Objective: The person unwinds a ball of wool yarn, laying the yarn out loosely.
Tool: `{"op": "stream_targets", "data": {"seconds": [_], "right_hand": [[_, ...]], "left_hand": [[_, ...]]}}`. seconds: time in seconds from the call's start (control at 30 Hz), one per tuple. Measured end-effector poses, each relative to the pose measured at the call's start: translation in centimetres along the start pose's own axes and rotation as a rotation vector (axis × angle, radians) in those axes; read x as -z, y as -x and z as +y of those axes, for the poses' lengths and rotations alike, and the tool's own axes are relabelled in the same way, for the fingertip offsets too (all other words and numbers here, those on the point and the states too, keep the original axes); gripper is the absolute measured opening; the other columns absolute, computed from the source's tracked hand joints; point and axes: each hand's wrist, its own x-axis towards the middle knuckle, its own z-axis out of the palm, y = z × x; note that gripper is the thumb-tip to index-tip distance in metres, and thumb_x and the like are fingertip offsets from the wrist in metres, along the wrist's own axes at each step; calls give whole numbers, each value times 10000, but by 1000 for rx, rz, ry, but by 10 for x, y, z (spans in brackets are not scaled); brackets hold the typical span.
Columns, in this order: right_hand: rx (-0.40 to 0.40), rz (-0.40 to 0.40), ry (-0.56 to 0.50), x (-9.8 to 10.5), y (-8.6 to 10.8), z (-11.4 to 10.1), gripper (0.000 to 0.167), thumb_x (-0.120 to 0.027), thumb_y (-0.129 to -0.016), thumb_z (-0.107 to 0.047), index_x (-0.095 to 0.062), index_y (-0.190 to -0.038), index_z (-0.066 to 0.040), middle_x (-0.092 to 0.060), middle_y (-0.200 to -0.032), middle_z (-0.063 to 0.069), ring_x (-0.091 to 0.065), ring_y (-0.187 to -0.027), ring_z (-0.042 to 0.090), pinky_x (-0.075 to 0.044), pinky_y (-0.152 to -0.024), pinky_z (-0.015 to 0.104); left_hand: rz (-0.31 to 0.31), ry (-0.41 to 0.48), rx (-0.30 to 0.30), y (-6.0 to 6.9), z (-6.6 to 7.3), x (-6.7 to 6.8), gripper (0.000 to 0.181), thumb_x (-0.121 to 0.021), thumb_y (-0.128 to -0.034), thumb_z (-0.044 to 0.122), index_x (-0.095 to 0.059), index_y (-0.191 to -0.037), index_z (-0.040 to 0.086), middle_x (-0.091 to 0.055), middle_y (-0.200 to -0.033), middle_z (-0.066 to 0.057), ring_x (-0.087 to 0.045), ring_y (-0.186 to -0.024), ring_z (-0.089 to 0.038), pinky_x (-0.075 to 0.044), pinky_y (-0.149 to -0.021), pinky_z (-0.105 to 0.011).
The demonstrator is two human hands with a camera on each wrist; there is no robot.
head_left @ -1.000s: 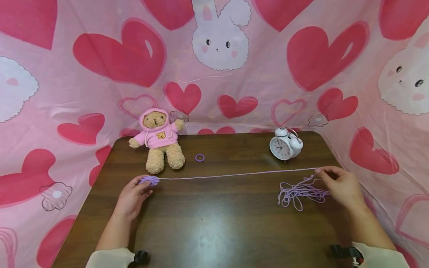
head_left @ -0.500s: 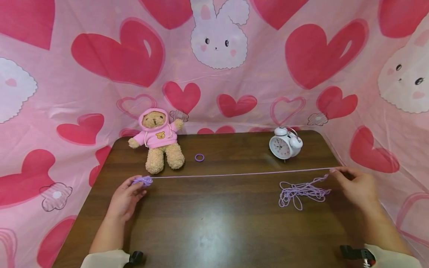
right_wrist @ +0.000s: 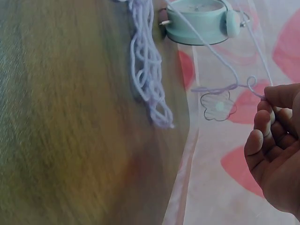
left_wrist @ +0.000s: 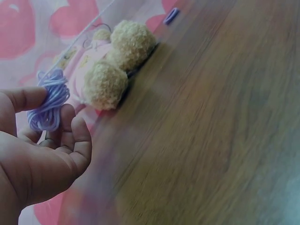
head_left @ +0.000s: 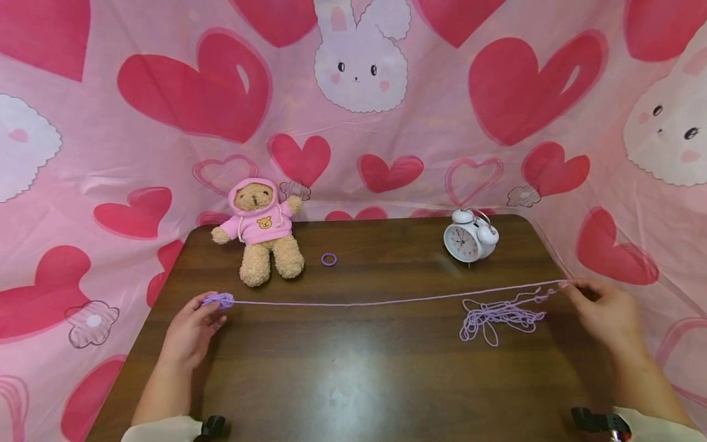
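Left hand (head_left: 189, 331) and right hand (head_left: 610, 314) have drawn wider apart! The left pinches one yarn bundle (head_left: 223, 299), front-left of one teddy bear (head_left: 264, 228); well right of it, the other pinches one strand (head_left: 353, 304) near one loose heap (head_left: 497, 316).

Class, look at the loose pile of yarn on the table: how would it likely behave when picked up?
The pile of yarn would probably flop and sag, since its strands lie in slack loops. It may snag or tangle, as the loops cross one another. It is likely light, being only thin strands.
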Motion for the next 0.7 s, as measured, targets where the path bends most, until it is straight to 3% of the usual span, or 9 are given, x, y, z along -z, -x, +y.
{"op": "stream_targets", "data": {"seconds": [0.23, 0.3, 0.4, 0.47, 0.57, 0.7], "right_hand": [[-33, -27, 32, -1, 0, 10, 345, -685, -979, -321, -753, -1060, 7, -466, -713, -457, -386, -679, -207, -393, -593, 224], [-40, -38, 47, -1, 0, 12, 355, -681, -982, -327, -752, -1062, 12, -572, -713, -350, -373, -684, -215, -396, -598, 241], [-50, -61, 58, -1, 0, 16, 375, -672, -988, -336, -750, -1068, 22, -743, -780, -38, -357, -700, -231, -397, -606, 254], [-47, -76, 65, -2, 0, 20, 382, -667, -993, -334, -746, -1069, 31, -763, -878, 150, -345, -715, -243, -395, -615, 262], [-43, -108, 66, -3, 0, 26, 390, -656, -1000, -333, -741, -1069, 41, -751, -938, 228, -345, -723, -244, -399, -618, 267], [-42, -169, 75, -6, 1, 36, 409, -652, -1002, -340, -743, -1079, 51, -750, -960, 234, -406, -742, -191, -411, -620, 254]], "left_hand": [[-34, 84, -56, 3, -1, 11, 149, -541, -1075, 92, -642, -1146, 175, -696, -1042, 62, -653, -962, -110, -553, -842, -270], [-36, 89, -68, 4, -1, 12, 153, -538, -1076, 92, -648, -1141, 177, -696, -1041, 60, -653, -958, -109, -553, -837, -269], [-38, 93, -76, 5, -2, 15, 158, -533, -1079, 95, -654, -1130, 184, -694, -1048, 58, -650, -963, -110, -554, -840, -266], [-43, 94, -80, 5, -2, 15, 162, -531, -1080, 99, -657, -1128, 190, -691, -1052, 56, -649, -964, -110, -554, -841, -266], [-52, 112, -86, 6, -2, 16, 173, -519, -1082, 88, -654, -1136, 183, -690, -1057, 45, -654, -961, -114, -558, -838, -265], [-51, 134, -89, 6, -3, 17, 179, -515, -1080, 75, -658, -1130, 171, -696, -1046, 31, -663, -943, -121, -560, -826, -266]]}}
